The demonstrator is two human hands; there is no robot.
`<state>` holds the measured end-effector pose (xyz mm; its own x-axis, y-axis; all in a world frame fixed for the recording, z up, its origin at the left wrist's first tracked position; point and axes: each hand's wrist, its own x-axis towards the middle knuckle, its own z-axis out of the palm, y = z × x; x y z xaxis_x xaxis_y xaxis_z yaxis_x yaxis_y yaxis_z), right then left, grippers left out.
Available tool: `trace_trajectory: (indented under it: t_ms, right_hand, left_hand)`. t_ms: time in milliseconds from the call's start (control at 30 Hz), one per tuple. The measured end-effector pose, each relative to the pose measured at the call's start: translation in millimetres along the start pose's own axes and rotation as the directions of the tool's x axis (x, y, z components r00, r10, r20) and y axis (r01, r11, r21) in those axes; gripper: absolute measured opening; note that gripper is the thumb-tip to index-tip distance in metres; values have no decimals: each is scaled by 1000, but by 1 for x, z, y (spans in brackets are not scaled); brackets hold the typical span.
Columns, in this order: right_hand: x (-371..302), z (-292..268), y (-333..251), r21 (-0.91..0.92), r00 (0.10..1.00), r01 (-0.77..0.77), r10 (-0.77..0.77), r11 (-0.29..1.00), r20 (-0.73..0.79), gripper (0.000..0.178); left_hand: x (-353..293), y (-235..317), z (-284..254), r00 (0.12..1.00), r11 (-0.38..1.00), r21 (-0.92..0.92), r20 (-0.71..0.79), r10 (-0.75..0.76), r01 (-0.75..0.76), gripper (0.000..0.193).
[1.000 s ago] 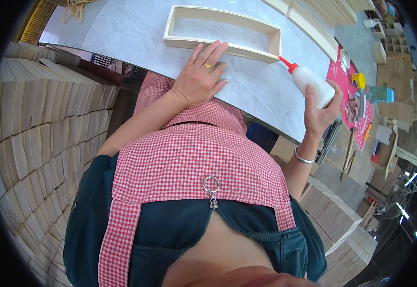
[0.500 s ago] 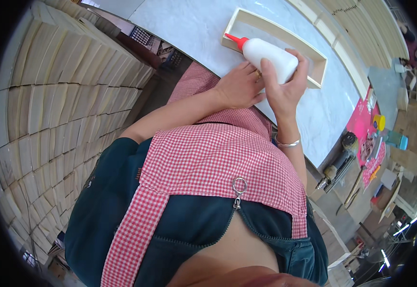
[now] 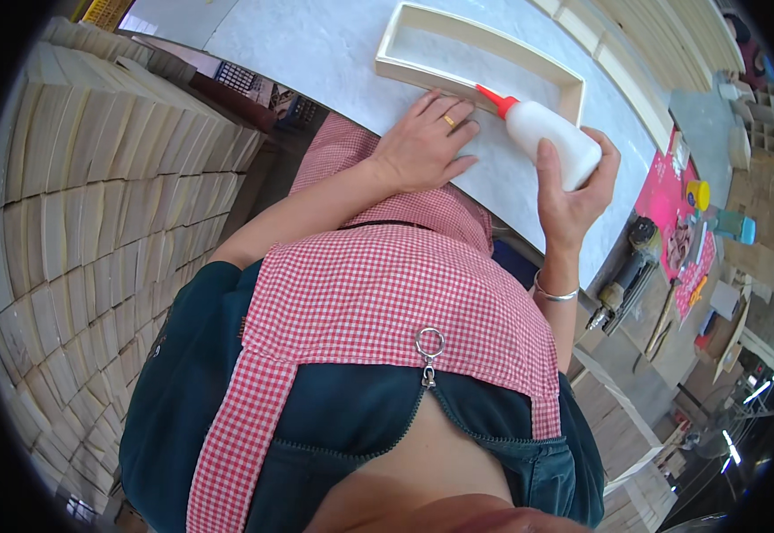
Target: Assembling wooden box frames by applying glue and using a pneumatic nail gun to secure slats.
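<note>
My right hand (image 3: pixel 576 200) is wrapped round a white squeeze bottle (image 3: pixel 551 140) with a red pointed nozzle (image 3: pixel 497 101). The bottle is tilted over the table, its tip close to the near long side of a pale wooden frame (image 3: pixel 440 78). That rectangular frame lies on the marbled tabletop, which shows through its middle. My left hand (image 3: pixel 427 142) rests at the table's near edge with its fingers stretched out. Its fingertips reach the near side of the frame, and a ring is on one finger; nothing is held in it.
Tall stacks of wooden strips (image 3: pixel 94 222) rise to my left. More long pale wooden pieces (image 3: pixel 636 62) lie along the table's far side. At the right are a power tool (image 3: pixel 627 275), a pink sheet (image 3: pixel 658 197) and a yellow container (image 3: pixel 698 194).
My right hand has drawn the bottle to the right, so its nozzle has gone from the frame's left end to nearer its middle. The left hand has shifted left and its fingers show more.
</note>
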<state>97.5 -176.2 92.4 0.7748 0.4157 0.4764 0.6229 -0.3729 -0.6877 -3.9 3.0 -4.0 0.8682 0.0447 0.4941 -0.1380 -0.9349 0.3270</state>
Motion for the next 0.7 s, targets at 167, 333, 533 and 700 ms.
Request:
trace_trajectory:
  t_ms: [167, 333, 533, 700]
  right_hand:
    - [-8, -33, 16, -55, 995, -66, 61, 996, -83, 51]
    - [-13, -61, 35, -151, 985, -104, 81, 983, -154, 49]
    - [-13, -83, 44, -198, 969, -149, 103, 969, -227, 48]
    - [-9, -101, 59, -237, 957, -203, 141, 950, -253, 48]
  left_hand:
    - [-1, 1, 0, 999, 1000, 24, 38, 7, -8, 41]
    - [0, 2, 3, 999, 999, 43, 35, -1, -1, 41]
    - [2, 3, 1, 999, 999, 36, 37, 16, -17, 41]
    - [4, 5, 2, 995, 999, 46, 93, -25, 21, 42]
